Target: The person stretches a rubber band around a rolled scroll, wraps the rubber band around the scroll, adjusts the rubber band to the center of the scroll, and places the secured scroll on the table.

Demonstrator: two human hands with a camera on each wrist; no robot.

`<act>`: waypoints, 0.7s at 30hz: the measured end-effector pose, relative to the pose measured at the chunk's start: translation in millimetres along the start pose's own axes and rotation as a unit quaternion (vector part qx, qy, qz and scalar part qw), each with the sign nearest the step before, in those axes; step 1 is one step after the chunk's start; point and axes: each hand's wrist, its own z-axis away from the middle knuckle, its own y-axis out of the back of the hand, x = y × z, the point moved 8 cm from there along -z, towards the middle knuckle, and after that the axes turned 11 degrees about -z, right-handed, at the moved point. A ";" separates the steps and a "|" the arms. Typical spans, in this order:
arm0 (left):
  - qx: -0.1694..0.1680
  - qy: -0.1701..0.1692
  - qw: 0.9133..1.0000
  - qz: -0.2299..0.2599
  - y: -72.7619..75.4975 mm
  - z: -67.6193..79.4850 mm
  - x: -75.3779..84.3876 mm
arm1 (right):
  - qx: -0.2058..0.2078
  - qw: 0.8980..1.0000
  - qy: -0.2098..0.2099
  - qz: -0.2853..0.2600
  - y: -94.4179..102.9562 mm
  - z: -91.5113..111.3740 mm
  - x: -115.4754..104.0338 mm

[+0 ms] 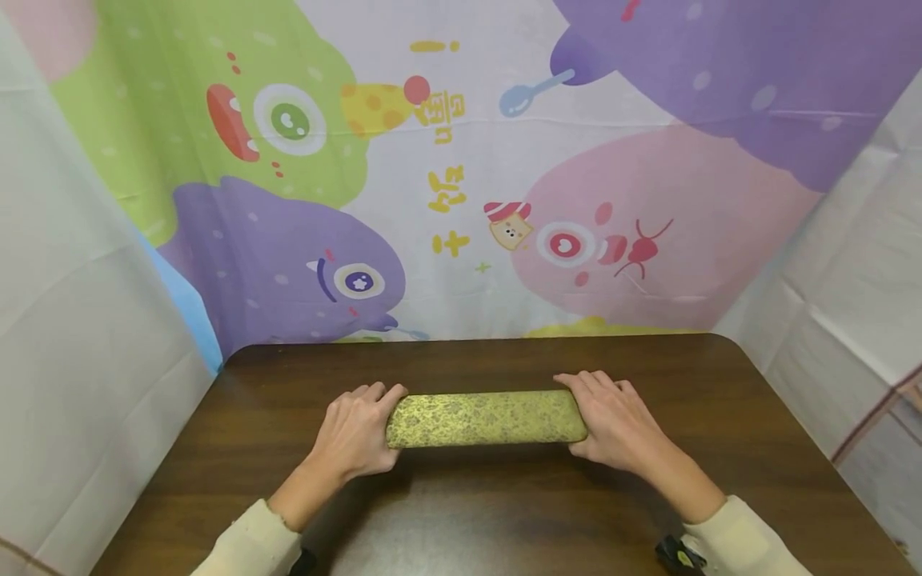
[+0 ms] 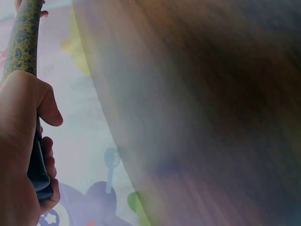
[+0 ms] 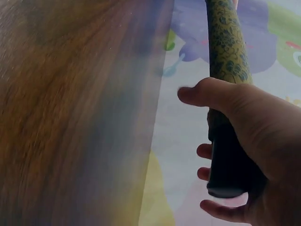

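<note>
A long, flat, gold case-like object with a floral pattern [image 1: 487,419] is held level above the dark wooden table. My left hand [image 1: 358,432] grips its left end, and my right hand [image 1: 614,418] grips its right end. In the left wrist view, the thumb of the left hand [image 2: 19,103] lies along the patterned side while other fingers curl under a dark part. The right wrist view likewise has the right hand [image 3: 254,113] wrapped around one end, its underside dark. What kind of thing this is, I cannot tell for certain.
The brown table [image 1: 475,512] reaches back to a hanging cloth [image 1: 461,296] printed with cartoon monsters. Pale cloth walls [image 1: 79,320] stand at both sides. Cream sleeves [image 1: 252,544] cover both forearms, with dark bands near the wrists.
</note>
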 end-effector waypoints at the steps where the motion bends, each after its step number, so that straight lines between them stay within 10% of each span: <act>1: -0.001 0.001 1.000 -0.002 -0.4 0.4 -0.4 | 0.000 1.000 -0.005 0.000 -0.4 0.5 1.8; 21: 0.001 -0.003 1.000 0.001 -0.7 -0.4 2.9 | -0.004 0.999 0.031 -0.021 -3.7 4.5 0.3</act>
